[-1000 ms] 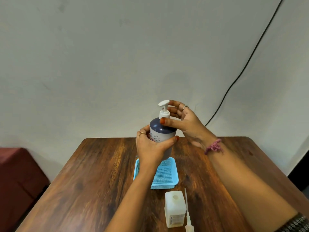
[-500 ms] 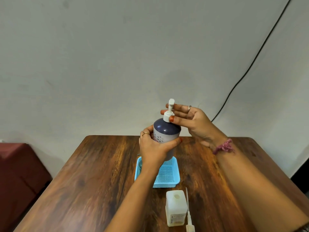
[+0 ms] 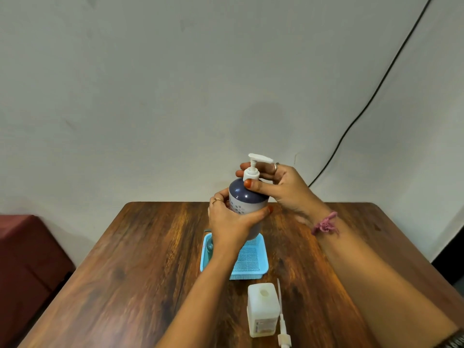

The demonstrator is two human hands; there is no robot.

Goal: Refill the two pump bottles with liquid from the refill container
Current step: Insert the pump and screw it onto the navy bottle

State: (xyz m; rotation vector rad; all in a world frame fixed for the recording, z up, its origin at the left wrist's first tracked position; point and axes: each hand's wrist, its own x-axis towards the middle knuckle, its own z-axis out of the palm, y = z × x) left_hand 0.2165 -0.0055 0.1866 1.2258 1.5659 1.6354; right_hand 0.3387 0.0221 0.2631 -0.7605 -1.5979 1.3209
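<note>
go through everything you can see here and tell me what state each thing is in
Blue pump bottle: upright, held above the basket, pump head on.
Left hand: grips the bottle body.
Right hand: pinches the pump collar.
White square bottle: standing, open, pump out.
Loose pump: lying beside it.
Blue basket: on the table.

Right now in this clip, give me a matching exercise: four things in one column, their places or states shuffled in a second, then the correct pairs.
Things:
1. dark blue pump bottle
2. white square bottle
3. loose pump
4. blue basket

States:
A. lying flat on the table
B. gripped by the left hand
C. standing with its neck open
D. sitting beneath the raised bottle

Pairs: 1-B, 2-C, 3-A, 4-D
</note>
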